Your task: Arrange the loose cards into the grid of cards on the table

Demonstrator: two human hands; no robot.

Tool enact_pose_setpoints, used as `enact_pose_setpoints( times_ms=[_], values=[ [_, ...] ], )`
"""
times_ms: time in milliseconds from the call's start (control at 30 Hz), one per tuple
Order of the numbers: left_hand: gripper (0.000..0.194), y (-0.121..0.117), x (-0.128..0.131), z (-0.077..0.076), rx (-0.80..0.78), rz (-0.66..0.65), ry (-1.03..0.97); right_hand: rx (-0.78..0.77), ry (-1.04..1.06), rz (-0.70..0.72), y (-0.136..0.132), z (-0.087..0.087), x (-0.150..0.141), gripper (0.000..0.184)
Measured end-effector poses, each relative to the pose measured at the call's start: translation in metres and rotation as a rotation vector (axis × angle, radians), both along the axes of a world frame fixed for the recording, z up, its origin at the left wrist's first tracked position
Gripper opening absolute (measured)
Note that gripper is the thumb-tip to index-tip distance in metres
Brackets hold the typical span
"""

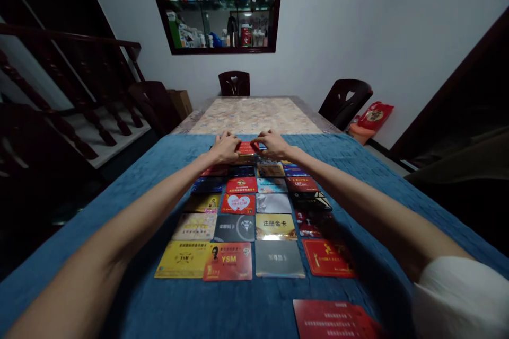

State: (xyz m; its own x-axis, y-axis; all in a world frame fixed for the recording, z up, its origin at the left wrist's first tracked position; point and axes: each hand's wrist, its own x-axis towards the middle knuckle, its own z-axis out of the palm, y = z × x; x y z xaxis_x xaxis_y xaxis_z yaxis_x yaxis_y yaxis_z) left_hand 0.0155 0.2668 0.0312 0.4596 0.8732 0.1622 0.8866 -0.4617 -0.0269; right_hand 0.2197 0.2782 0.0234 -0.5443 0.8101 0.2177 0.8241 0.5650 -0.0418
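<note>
At the far end of a grid of cards, a small red card [247, 148] lies between my two hands. My left hand [225, 148] has its fingers curled on the card's left edge. From the other side my right hand [272, 144] pinches the right edge with bent fingers. Nearer me, rows of cards lie side by side, among them a gold card [275, 226], a grey card [279, 259], a red YSM card [228, 261] and a yellow card [181, 259]. The yellow and YSM cards overlap slightly. My hands and forearms hide parts of the farthest rows.
A blue cloth [191, 304] covers the near part of the table. More red cards [326, 320] lie at the front edge, right of centre. The patterned tabletop [254, 114] shows beyond the cloth. Chairs [234, 83] surround the table's far half.
</note>
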Motion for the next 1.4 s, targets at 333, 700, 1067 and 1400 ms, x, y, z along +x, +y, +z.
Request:
enact_pose_setpoints(
  times_ms=[333, 700, 1067, 1400],
  values=[
    [0.044, 0.048, 0.001, -0.016, -0.125, 0.048, 0.041, -0.127, -0.046, -0.103, 0.029, -0.011, -0.011, 0.044],
    [0.059, 0.063, 0.006, -0.013, -0.247, 0.089, 0.121, -0.189, -0.090, -0.153, 0.049, -0.020, -0.018, 0.045],
    [0.056, 0.064, 0.007, -0.014, -0.263, 0.092, 0.137, -0.187, -0.116, -0.119, 0.054, -0.026, -0.019, 0.043],
    [0.048, 0.066, 0.007, -0.026, -0.149, 0.064, 0.126, -0.155, -0.106, -0.099, 0.055, -0.029, -0.019, 0.039]
  ],
)
